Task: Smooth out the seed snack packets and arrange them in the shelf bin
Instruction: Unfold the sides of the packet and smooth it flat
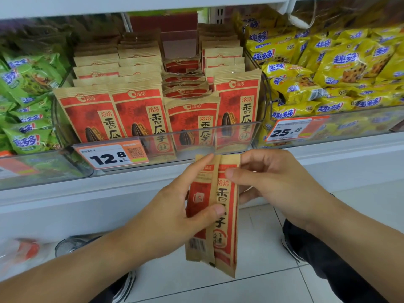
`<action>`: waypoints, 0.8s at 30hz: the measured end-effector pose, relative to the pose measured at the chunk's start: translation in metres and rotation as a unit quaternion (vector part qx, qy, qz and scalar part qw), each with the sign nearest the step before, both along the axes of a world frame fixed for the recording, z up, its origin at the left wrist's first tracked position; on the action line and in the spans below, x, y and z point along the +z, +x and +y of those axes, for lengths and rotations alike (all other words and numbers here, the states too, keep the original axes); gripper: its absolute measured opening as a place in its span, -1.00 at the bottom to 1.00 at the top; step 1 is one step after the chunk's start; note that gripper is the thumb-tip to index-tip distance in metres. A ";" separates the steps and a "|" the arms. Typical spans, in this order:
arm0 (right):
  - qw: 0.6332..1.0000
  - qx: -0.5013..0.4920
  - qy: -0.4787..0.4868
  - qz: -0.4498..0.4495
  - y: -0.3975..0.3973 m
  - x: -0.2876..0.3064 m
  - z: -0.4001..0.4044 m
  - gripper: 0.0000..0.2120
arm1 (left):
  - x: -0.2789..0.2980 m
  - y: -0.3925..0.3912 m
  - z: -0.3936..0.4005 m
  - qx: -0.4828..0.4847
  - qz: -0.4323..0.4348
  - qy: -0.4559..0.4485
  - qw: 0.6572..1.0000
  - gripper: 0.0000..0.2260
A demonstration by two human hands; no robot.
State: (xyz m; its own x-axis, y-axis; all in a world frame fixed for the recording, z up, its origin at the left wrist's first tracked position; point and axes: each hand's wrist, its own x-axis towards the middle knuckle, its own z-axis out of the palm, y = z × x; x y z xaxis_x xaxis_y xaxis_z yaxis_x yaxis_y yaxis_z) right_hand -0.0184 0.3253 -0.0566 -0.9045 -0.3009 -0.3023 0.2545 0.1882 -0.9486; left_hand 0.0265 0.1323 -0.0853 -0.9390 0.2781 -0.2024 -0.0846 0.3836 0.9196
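Shelving runs across the whole view, carrying clear bins side by side so each product stays in its own lane: green snack bags on one side, yellow cookie bags on the other, and the shelf bin for seeds between them. Inside that bin the seed snack packets stand upright in rows with fronts facing out, which keeps the labels readable; the third row from the left sits lower and looks slumped, probably the one that needs attention. A price tag reading 12.8 clips to the bin's front wall.

Below the bin, in front of the shelf edge, both hands hold a pair of packets upright, pressed face to back and slightly offset. The left hand grips them from the side, thumb across the front, index finger reaching toward the top edge. The right hand pinches the upper part, thumb on the front, fingers curled behind. Holding them hanging like this likely lets the seeds settle so the packets can be flattened before they go into the bin.
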 end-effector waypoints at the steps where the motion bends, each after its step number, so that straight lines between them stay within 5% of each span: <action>1: 1.000 -0.011 -0.004 -0.001 -0.001 -0.001 0.001 -0.92 | 0.001 0.000 -0.001 -0.015 -0.005 -0.013 1.000 -0.25; 8: 0.997 -0.065 -0.046 -0.018 -0.001 -0.001 0.002 -0.90 | 0.007 -0.001 -0.007 -0.068 -0.055 -0.035 0.996 0.04; 11: 0.998 -0.040 -0.044 -0.002 -0.003 0.003 0.001 -0.87 | 0.005 0.000 -0.008 -0.042 -0.042 -0.025 0.998 0.07; 17: 0.994 0.107 0.029 0.027 0.007 -0.002 -0.003 -0.41 | 0.002 0.000 -0.008 -0.030 -0.040 -0.016 0.999 0.06; 24: 0.992 0.114 0.024 0.041 0.005 -0.003 0.000 -0.40 | -0.002 -0.003 -0.011 -0.061 -0.061 0.008 0.996 0.06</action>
